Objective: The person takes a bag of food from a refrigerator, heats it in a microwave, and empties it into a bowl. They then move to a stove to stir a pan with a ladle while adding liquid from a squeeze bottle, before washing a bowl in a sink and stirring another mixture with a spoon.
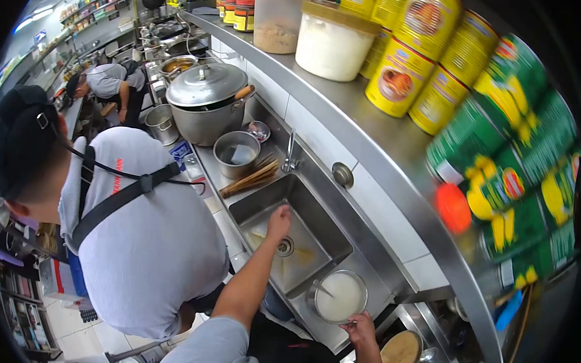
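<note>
My left hand [278, 225] is held over the metal sink [315, 219] with its fingers curled in. Whatever may be inside that hand is hidden. At the sink's near right end stands a metal pot [362, 302] filled with white liquid [342, 296]. A utensil's metal handle [322, 288] rests in the liquid, its lower end out of sight. My right hand [360, 331] grips the near edge of this pot. Pale scraps [305, 255] lie around the drain [286, 247], and a whitish piece [259, 231] is at the sink's left side.
A co-worker [149, 240] bends close on my left; another person [115, 83] is farther back. Wooden sticks [251, 178], a small pot [235, 153] and a large lidded pot [206, 105] stand beyond the sink near the faucet [291, 152]. An overhead shelf [397, 148] carries cans.
</note>
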{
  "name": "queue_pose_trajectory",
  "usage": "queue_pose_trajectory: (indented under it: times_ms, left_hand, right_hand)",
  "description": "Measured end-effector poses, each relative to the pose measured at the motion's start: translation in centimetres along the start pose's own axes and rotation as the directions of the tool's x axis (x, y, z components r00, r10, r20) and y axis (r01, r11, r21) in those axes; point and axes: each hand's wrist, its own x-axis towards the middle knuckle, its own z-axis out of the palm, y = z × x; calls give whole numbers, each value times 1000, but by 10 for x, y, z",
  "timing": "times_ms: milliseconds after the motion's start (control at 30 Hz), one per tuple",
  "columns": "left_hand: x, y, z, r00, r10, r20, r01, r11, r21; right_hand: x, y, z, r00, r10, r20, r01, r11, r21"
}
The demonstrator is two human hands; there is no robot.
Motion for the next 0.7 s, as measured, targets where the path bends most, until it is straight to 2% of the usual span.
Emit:
queue_pose_trajectory:
  times_ms: [67, 133, 167, 200, 233, 267, 333, 367, 400, 467, 500, 600, 633, 700]
  left_hand:
    - [50, 28, 0, 962, 260, -78, -246, 957, 156]
    - [107, 35, 5, 899, 437, -31, -398, 843, 361]
    - [128, 40, 6, 902, 431, -16, -399, 847, 351]
    - [147, 46, 7, 927, 368, 67, -366, 855, 367]
    - [164, 52, 7, 942, 301, 146, -335, 858, 389]
    - [184, 49, 8, 943, 296, 155, -334, 862, 383]
    - [221, 26, 13, 809, 451, 377, -581, 711, 397]
    - [235, 8, 15, 746, 509, 429, -655, 674, 341]
    - [235, 18, 10, 749, 498, 437, -650, 680, 339]
    - [218, 62, -7, 815, 154, 559, -506, 660, 555]
    - [217, 65, -12, 772, 250, 585, -590, 624, 513]
    - [206, 86, -30, 740, 245, 626, -629, 581, 517]
    - [202, 96, -32, 745, 178, 643, -608, 578, 544]
    - [214, 66, -30, 733, 197, 651, -630, 557, 541]
  right_hand:
    - [11, -5, 33, 999, 22, -23, -23, 998, -52]
    - [25, -9, 67, 998, 25, -65, -28, 998, -57]
    - [42, -5, 76, 999, 27, -31, -29, 998, -58]
    - [56, -3, 87, 1000, 29, 5, -29, 998, -62]
    - [70, 1, 98, 999, 38, -13, -39, 997, -63]
    - [81, 1, 112, 999, 39, -24, -40, 997, -61]
    - [97, 0, 142, 1000, 30, 3, -29, 994, -108]
    - [103, -3, 161, 1000, 17, 10, -16, 996, -84]
    - [108, -8, 179, 1000, 6, 16, -5, 998, -59]
    - [126, -11, 202, 999, 11, 38, -9, 998, -66]
    - [136, -11, 211, 1000, 12, 10, -11, 996, -85]
    - [165, -13, 232, 1000, 10, -9, -11, 992, -126]
    - [169, -17, 241, 1000, 16, -9, -17, 993, -121]
    - [167, -27, 268, 998, 44, -42, -48, 992, -113]
